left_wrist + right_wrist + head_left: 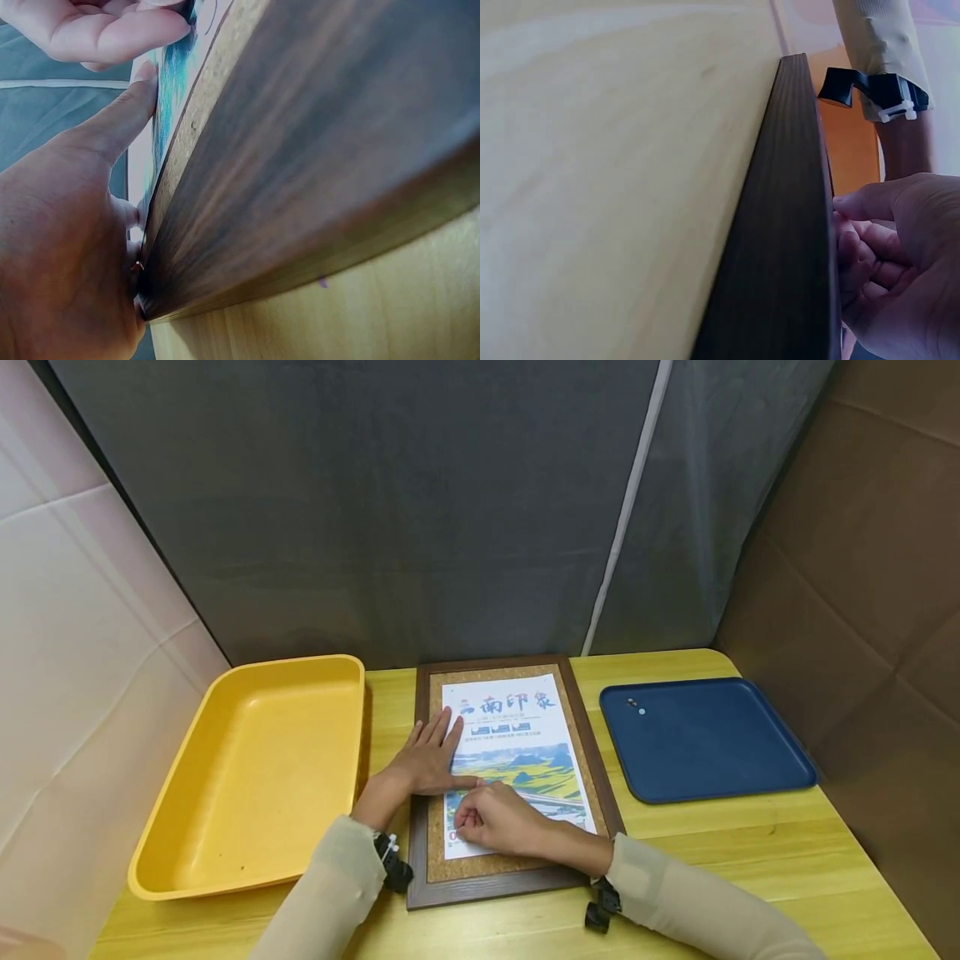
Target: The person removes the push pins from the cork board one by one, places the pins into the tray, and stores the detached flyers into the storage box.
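Two hands on poster (517, 760) headed 南印象 — left hand (431, 760) flat, fingers straight; right hand (495, 818) curled, pinching lower-left corner.

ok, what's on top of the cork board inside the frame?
A printed poster lies on the cork board. The left hand presses it flat; the right hand covers its lower left corner, anything under it hidden.

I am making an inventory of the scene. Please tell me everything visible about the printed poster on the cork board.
The poster is a white paper sheet with large characters on top and a yellow-green landscape below. It lies flat on the cork board. The left hand presses its left edge with straight fingers; the right hand rests curled near its lower left corner.
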{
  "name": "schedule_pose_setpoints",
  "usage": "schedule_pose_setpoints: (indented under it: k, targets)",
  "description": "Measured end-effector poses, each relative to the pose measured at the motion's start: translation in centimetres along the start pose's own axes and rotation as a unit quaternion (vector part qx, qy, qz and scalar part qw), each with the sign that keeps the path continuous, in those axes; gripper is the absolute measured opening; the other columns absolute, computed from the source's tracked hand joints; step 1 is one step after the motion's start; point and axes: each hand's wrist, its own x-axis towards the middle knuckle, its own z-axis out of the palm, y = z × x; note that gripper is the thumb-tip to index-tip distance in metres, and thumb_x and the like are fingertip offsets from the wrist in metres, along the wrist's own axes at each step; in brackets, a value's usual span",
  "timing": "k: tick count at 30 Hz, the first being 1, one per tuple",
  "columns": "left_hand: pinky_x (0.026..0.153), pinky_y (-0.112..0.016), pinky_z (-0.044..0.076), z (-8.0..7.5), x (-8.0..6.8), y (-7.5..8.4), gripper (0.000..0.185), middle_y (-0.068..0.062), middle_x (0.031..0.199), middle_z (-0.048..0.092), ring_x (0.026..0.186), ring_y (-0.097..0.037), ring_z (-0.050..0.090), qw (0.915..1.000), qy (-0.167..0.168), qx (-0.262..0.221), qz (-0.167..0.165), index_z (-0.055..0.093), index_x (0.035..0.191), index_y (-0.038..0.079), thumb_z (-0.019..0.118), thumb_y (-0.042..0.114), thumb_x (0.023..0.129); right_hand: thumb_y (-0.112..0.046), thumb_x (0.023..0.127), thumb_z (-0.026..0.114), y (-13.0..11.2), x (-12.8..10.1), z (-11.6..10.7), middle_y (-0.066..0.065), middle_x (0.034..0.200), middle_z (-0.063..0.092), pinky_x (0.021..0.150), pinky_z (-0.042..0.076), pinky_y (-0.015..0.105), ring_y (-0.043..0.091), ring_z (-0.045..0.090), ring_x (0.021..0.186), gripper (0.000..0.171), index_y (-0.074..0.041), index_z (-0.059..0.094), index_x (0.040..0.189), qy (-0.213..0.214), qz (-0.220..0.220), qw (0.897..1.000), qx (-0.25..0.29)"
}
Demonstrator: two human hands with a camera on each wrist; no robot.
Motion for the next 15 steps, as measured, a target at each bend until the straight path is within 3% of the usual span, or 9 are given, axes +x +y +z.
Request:
schedule_pose_setpoints:
  k: [9, 15]
  targets:
    - [0.131, -0.058, 0.006, -0.08, -0.04, 0.11, 0.112, -0.024, 0.176, 0.002, 0.164, -0.042, 0.004, 1.0, 0.0, -0.002, -0.004, 0.013, 0.169, 0.001, 0.064, 0.066, 0.094, 0.0, 0.089, 0.078, -0.17, 0.15, 0.25, -0.006, 0.072, 0.07, 0.091, 0.055, 0.023, -0.01, 0.052, 0.063, 0.008, -0.008, 0.08, 0.088, 0.005, 0.007, 1.0, -0.025]
    - [0.131, -0.058, 0.005, -0.05, -0.08, 0.11, 0.112, -0.023, 0.176, 0.002, 0.164, -0.041, 0.004, 1.0, 0.001, -0.006, -0.004, 0.013, 0.169, 0.001, 0.064, 0.066, 0.093, -0.001, 0.089, 0.08, -0.29, 0.15, 0.47, -0.005, 0.072, 0.07, 0.069, 0.05, 0.013, -0.008, 0.052, 0.063, 0.007, -0.007, 0.08, 0.086, 0.002, 0.014, 1.0, -0.017]
